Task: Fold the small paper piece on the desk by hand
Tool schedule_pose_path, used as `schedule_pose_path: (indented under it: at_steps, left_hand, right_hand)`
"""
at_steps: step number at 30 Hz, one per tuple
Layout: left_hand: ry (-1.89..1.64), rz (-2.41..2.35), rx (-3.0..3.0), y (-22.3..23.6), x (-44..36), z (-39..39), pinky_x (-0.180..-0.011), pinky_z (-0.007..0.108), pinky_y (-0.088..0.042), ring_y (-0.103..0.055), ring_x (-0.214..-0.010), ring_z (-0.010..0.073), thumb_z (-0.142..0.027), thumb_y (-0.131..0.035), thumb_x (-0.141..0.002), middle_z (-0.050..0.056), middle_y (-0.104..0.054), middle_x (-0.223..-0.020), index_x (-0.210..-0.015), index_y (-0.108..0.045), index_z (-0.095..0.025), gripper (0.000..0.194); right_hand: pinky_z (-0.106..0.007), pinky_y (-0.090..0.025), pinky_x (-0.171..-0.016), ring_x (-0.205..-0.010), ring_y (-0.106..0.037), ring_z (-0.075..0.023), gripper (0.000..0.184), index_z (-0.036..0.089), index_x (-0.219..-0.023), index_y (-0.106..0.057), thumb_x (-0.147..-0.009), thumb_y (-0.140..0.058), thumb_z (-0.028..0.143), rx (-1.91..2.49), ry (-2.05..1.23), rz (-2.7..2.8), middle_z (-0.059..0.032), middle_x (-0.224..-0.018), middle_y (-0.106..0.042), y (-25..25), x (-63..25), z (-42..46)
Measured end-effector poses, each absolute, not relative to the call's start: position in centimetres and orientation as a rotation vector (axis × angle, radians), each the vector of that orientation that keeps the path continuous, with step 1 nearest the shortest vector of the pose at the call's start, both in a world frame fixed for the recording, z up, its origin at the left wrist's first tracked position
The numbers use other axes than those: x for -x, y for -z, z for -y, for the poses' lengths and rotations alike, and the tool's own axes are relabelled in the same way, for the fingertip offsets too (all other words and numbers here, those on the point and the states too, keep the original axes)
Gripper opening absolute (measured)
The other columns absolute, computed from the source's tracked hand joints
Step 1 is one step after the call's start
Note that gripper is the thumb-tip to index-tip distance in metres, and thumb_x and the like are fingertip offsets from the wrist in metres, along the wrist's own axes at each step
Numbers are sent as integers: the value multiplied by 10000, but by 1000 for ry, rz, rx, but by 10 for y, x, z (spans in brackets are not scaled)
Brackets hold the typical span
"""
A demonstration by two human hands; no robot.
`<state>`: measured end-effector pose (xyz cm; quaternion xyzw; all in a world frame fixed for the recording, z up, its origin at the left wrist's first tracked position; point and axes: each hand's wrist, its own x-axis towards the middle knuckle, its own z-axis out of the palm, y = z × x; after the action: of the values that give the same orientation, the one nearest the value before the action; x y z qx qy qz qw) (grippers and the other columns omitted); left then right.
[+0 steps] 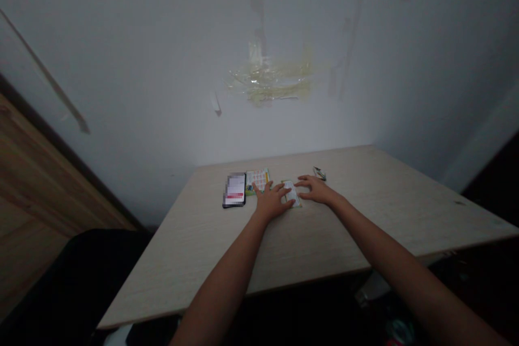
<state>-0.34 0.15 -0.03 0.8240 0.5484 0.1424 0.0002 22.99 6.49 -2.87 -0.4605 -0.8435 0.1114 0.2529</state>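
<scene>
Now, left hand (271, 204): spread wide, reaching over your leaflet (291, 192)
Right hand (317, 189): fingers parted beside it
Leaflet: seemingly being steadied, calling for light pressure

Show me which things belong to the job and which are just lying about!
Probably in the job:
Small printed paper, with the left hand on it and the right hand close beside it
Maybe the colourful sheet, partly covered by the left hand

Probably just lying about:
Phone, beside the colourful sheet
Small object near the right hand, too unclear to name
</scene>
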Motion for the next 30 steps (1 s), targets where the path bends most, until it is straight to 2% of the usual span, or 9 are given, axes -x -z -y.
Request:
schedule_pose_path:
  at_steps: [6, 14, 24, 30]
  left_hand:
    - [-451, -1724, -2594, 2, 4, -2, -1049, 817, 83, -296, -1423, 370, -703, -447, -862, -71, -495, -1488, -1319, -546, -486, 516]
    - [-425, -1750, -2602, 1, 3, -2, -1028, 840, 66, -302, -1414, 394, -686, -455, -865, -60, -497, -1485, -1321, -546, -493, 503]
    - [-457, -1727, -2588, 1, 5, -2, -1036, 825, 103, -306, -1415, 376, -696, -466, -859, -73, -498, -1485, -1308, -556, -491, 502]
    - [-461, -1732, -2582, 1, 4, -1, -1046, 817, 97, -302, -1418, 376, -686, -471, -861, -71, -500, -1483, -1308, -559, -491, 496]
  right_hand:
    - [-458, -367, -1120, -1293, -517, -282, 497, 276, -1220, -689, -748, -760, 415, 1201, -375, 2322, -108, -1419, -534, 29, -235, -65]
    - [-471, -290, -1168, -1377, -419, -312, 683, 241, -1319, -620, -696, -779, 472, 1195, -509, 2365, -127, -1509, -431, 29, -238, -62]
    - [-475, -245, -1188, -1438, -321, -332, 865, 210, -1402, -538, -643, -801, 532, 1242, -544, 2413, -154, -1563, -339, 29, -239, -56]
    - [-487, -252, -1183, -1433, -328, -328, 867, 244, -1392, -547, -627, -811, 555, 1209, -537, 2390, -134, -1554, -362, 32, -241, -54]
